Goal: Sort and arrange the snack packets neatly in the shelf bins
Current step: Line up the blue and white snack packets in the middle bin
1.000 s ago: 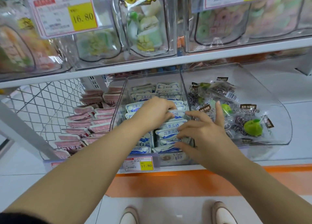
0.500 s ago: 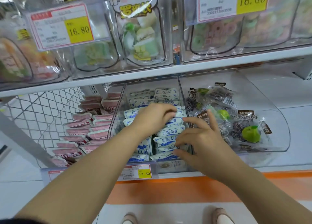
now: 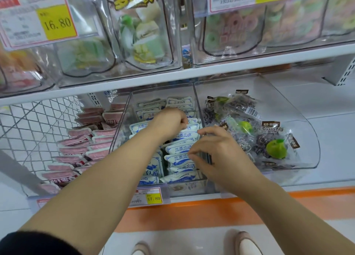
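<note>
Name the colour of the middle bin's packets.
The packets are white with blue print; head view.

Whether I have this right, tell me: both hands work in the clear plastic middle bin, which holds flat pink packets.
Wrong on colour. The head view shows the clear plastic middle bin holding white-and-blue pillow packets; the left hand and right hand do work in it.

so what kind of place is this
Most likely a snack shop or supermarket aisle: yellow price tags clipped along the shelf fronts, clear bins lined up on white shelving, and sealed blue-and-white packets stacked in rows in the middle bin.
</note>
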The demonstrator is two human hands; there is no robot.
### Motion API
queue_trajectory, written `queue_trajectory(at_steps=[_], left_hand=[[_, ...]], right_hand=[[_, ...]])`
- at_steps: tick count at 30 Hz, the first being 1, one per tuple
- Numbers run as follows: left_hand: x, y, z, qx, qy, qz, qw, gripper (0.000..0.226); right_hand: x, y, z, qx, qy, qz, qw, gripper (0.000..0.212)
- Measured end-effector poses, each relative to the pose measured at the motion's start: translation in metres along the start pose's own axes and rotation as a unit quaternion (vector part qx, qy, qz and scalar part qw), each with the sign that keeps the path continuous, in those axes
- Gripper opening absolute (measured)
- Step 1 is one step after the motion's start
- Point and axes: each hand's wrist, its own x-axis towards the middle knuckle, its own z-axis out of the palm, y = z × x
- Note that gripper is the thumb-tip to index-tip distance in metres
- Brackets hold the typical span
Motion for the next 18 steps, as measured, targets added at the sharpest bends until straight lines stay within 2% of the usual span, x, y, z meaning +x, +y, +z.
queue_trajectory(at_steps=[4, 7, 9, 14, 18], left_hand=[[-0.010, -0.010, -0.004, -0.075, -0.030, 0.032, 0.996, 0.017], [-0.012, -0.014, -0.014, -0.125, 0.025, 0.010, 0.992, 0.021], [-0.007, -0.016, -0.019, -0.102, 0.041, -0.013, 0.994, 0.021], [0.010, -0.008, -0.023, 0.025, -0.062, -0.005, 0.998, 0.020], [0.017, 0.003, -0.016, 0.046, -0.051, 0.018, 0.998, 0.018]], right_hand=[[0.000, 0.000, -0.001, 0.002, -0.003, -0.004, 1.000, 0.018], [0.001, 0.000, -0.001, 0.004, -0.011, 0.000, 1.000, 0.018], [0.001, 0.000, -0.001, 0.008, -0.015, 0.006, 1.000, 0.015], [0.000, -0.001, -0.002, 0.016, -0.026, 0.006, 1.000, 0.017], [0.001, 0.000, -0.002, 0.013, -0.030, 0.007, 0.999, 0.016]])
